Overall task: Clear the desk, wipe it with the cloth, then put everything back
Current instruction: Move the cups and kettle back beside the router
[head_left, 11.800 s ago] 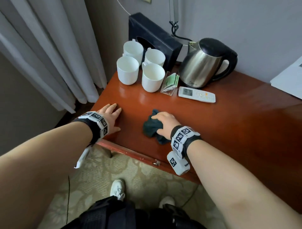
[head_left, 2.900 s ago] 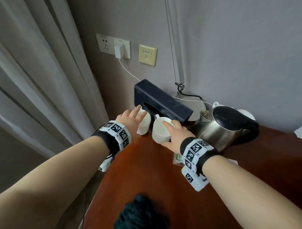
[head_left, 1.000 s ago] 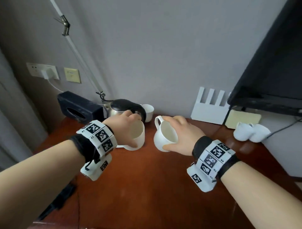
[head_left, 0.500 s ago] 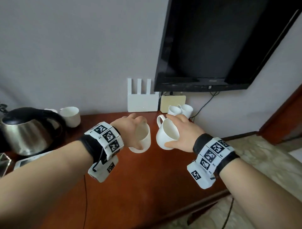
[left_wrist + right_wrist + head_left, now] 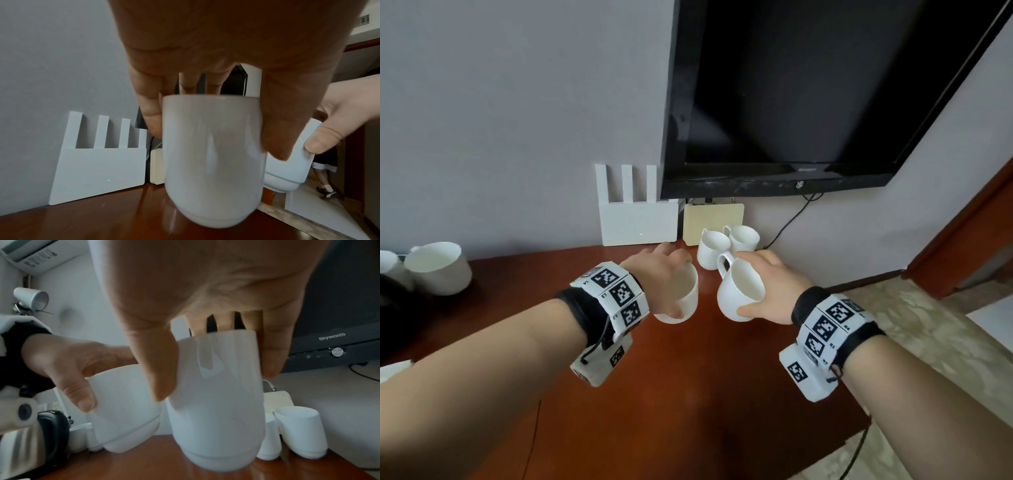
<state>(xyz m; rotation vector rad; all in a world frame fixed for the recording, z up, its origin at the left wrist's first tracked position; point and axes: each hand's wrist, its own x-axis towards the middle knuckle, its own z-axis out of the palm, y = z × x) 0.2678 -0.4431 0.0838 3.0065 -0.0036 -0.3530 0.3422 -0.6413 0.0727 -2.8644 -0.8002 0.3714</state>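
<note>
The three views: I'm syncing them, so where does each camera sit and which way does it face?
Head: on the head, looking down at the desk; both forearms, left hand, right hand.
Left wrist: under the left palm, facing the left mug and router.
Right wrist: under the right palm, facing the right mug and TV.
All share both mugs.

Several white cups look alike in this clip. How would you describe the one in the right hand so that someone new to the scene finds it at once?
Start at the black TV on the wall and drop to the wooden desk below. Of the two cups held above it, take the cup in the right hand. Unlike the left-hand cup, it shows its handle loop.
</note>
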